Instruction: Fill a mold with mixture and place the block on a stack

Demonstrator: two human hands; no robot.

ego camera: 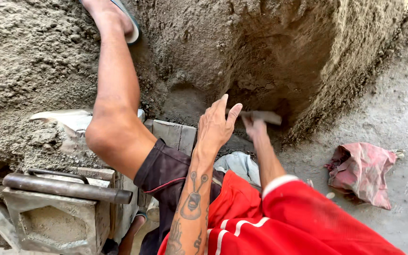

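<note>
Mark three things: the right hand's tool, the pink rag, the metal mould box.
tool (264,116), head view, on its flat grey blade past the right hand (253,126).
pink rag (362,172), head view, middle of the crumpled cloth.
metal mould box (55,225), head view, on its recessed front face.

Parts you cannot see well

The right hand (255,126) is blurry, and so is the flat grey tool (262,116) it grips, so you cannot tell what the tool is. The tool's far end sits in the dark hollow of the sand pile (279,56). The foot in a sandal (114,16) is cut off by the top edge. The metal mould (55,222) is cut off at the bottom. The red sleeve (303,217) hides the right arm, and the wooden boards (175,134) go under the leg.
</note>
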